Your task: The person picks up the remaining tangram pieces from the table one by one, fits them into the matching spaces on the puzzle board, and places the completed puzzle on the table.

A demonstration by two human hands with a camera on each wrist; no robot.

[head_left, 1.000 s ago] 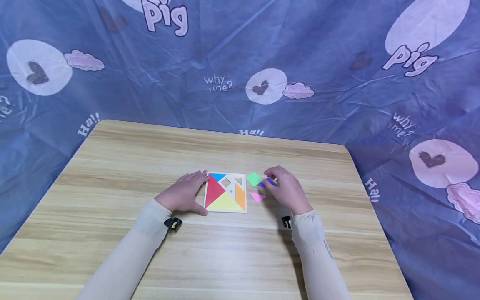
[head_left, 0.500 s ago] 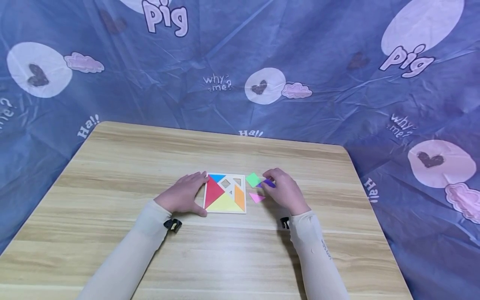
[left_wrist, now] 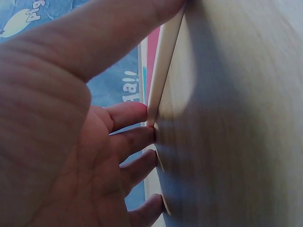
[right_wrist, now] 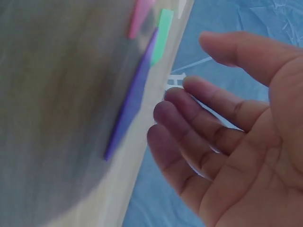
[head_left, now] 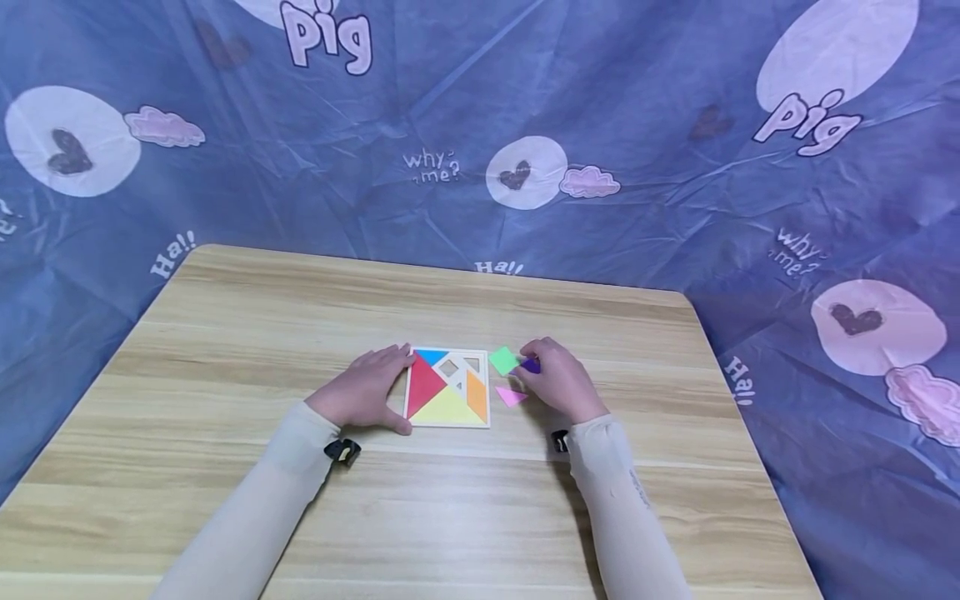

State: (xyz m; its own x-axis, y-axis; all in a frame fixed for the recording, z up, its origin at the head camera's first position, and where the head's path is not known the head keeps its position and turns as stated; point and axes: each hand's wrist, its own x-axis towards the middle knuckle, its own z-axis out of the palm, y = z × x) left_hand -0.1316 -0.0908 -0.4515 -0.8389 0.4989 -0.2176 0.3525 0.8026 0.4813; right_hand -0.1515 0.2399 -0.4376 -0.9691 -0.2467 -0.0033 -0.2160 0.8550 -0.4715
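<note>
A square tangram board (head_left: 450, 423) lies on the table, with red, blue, yellow and orange pieces in it and bare recesses at its upper right. My left hand (head_left: 363, 387) rests at its left edge, fingers spread, fingertips and thumb touching the side of the frame (left_wrist: 163, 61). To the right of the board lie a green square (head_left: 503, 361), a pink triangle (head_left: 511, 396) and a purple triangle (right_wrist: 132, 97). My right hand (head_left: 561, 379) hovers over the purple triangle and partly hides it in the head view. Its fingers (right_wrist: 203, 118) are loosely bent with nothing between them.
The wood-grain table (head_left: 420, 517) extends around the board on all sides. A blue printed cloth (head_left: 337, 183) hangs behind the table and along its sides. A black strap buckle (head_left: 342, 451) sits at my left wrist.
My right hand has shifted slightly left over the purple triangle, covering more of it. My left hand stays at the board's edge. The head view has shifted a little.
</note>
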